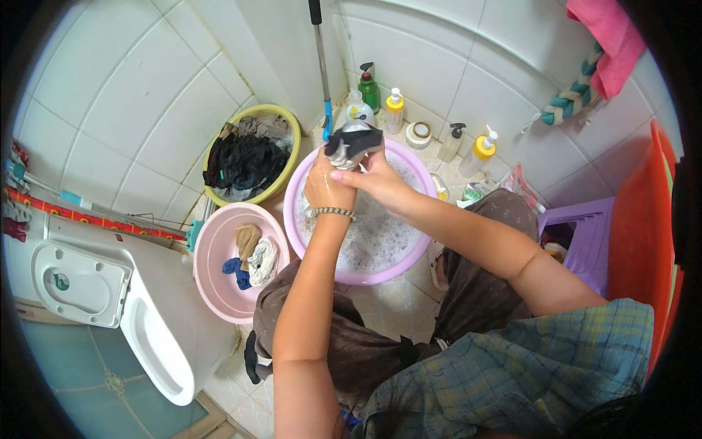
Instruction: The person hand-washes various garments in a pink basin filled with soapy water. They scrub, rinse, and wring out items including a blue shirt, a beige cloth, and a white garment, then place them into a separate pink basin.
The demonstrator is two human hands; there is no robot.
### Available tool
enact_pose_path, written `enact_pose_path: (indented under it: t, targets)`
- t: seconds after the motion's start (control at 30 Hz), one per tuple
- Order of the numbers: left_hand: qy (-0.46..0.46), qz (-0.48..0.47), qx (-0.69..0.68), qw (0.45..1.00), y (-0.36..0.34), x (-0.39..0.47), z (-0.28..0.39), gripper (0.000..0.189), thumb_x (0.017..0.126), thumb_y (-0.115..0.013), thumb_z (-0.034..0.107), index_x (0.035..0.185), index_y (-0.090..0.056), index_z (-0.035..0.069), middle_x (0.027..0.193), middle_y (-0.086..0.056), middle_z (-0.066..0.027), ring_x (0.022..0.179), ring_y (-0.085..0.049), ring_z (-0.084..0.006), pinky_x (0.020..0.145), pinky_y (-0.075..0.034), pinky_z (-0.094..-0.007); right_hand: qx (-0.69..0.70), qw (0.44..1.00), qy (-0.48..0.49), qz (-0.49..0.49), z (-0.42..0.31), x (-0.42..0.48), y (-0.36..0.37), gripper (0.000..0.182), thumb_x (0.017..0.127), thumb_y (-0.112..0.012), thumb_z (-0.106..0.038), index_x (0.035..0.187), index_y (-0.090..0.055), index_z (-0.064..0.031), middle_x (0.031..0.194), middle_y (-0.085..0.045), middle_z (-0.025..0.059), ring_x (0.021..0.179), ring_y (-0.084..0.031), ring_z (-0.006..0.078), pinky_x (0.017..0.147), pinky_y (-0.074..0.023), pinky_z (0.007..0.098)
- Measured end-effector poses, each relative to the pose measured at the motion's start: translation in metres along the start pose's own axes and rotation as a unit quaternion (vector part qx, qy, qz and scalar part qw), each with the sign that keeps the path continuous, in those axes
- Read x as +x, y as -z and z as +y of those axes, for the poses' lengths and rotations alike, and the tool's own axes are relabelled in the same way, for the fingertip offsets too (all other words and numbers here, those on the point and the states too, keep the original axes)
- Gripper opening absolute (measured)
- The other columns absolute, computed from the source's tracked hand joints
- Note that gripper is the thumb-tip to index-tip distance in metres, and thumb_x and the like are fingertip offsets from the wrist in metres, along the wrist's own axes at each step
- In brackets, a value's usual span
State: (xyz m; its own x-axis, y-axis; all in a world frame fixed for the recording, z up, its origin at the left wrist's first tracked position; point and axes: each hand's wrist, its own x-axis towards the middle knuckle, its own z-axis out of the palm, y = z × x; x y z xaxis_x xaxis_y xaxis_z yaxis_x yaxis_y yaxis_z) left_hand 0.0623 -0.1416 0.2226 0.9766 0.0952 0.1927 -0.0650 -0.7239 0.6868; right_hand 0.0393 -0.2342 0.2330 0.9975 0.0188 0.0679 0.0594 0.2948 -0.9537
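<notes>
Both hands are together above a lilac plastic basin (359,279) of sudsy water. My left hand (330,178), with a beaded bracelet at the wrist, grips a bunched black and white cloth (351,145). My right hand (378,178) holds the same cloth from the right side, its thumb across the left hand. At the left, a pink basin (211,296) holds a brown cloth (248,240), a white twisted cloth (263,260) and a blue cloth (237,271). Behind it a yellow-green basin (296,148) holds dark wet clothes (249,162) in suds.
Several pump bottles, among them a green one (369,93) and a yellow-and-clear one (477,156), line the tiled wall. A toilet (159,340) is at left, a purple plastic stool (584,236) and red tub (639,236) at right. A long-handled tool (322,66) leans behind the basins.
</notes>
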Motion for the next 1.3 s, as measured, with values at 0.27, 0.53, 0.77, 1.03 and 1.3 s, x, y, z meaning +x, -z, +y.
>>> enact_pose_path:
  t: [0.27,0.53,0.77,1.03,1.3]
  targets:
    - [-0.224,0.069,0.14,0.962,-0.02,-0.003,-0.01,0.035,0.061,-0.067,0.005,0.093,-0.052,0.002,0.084,-0.055,-0.0152,0.077,-0.055,-0.0359,0.065,-0.043,-0.0421,0.133,0.974,-0.145,0.114,0.004,0.029,0.022,0.019,0.076,-0.067,-0.021,0.086,-0.06,-0.0066,0.084,-0.061,-0.0002,0.077,-0.055,0.0096,0.073,-0.0401,0.0279]
    - [-0.104,-0.075,-0.039,0.991,-0.017,0.005,-0.009,0.022,0.065,-0.063,0.01,0.084,-0.057,0.001,0.073,-0.062,-0.0187,0.073,-0.061,-0.0359,0.064,-0.048,-0.0406,0.065,0.997,-0.03,0.007,0.015,0.035,0.025,0.023,0.075,-0.057,-0.007,0.098,-0.058,-0.0019,0.093,-0.063,0.0077,0.086,-0.06,0.0169,0.08,-0.0466,0.0296]
    - [-0.129,-0.206,-0.303,0.922,-0.009,0.004,-0.001,0.025,0.062,-0.059,0.005,0.085,-0.053,0.001,0.069,-0.059,-0.0086,0.064,-0.059,-0.0213,0.062,-0.047,-0.0343,-0.062,0.996,0.0,-0.058,-0.004,0.037,0.05,0.027,0.073,-0.063,-0.008,0.099,-0.058,-0.0043,0.092,-0.062,0.0039,0.087,-0.06,0.0145,0.08,-0.0479,0.0291]
    - [-0.283,-0.194,-0.176,0.923,0.012,-0.002,-0.02,0.058,0.062,-0.064,0.009,0.115,-0.04,0.003,0.09,-0.059,-0.0109,0.081,-0.058,-0.0215,0.075,-0.048,-0.03,0.014,0.964,-0.025,-0.264,-0.006,0.034,0.038,0.038,0.07,-0.071,-0.017,0.098,-0.047,-0.0079,0.093,-0.062,0.0079,0.1,-0.058,0.0236,0.096,-0.04,0.0397]
    - [-0.077,-0.114,-0.105,0.985,0.016,-0.008,-0.017,0.035,0.065,-0.07,0.022,0.092,-0.06,0.002,0.079,-0.064,-0.0185,0.077,-0.063,-0.0335,0.067,-0.05,-0.0384,0.007,0.971,0.001,-0.238,-0.021,0.029,0.022,0.09,0.065,-0.078,-0.019,0.137,-0.023,-0.0127,0.129,-0.046,0.0123,0.119,-0.045,0.0235,0.1,-0.0362,0.0387]
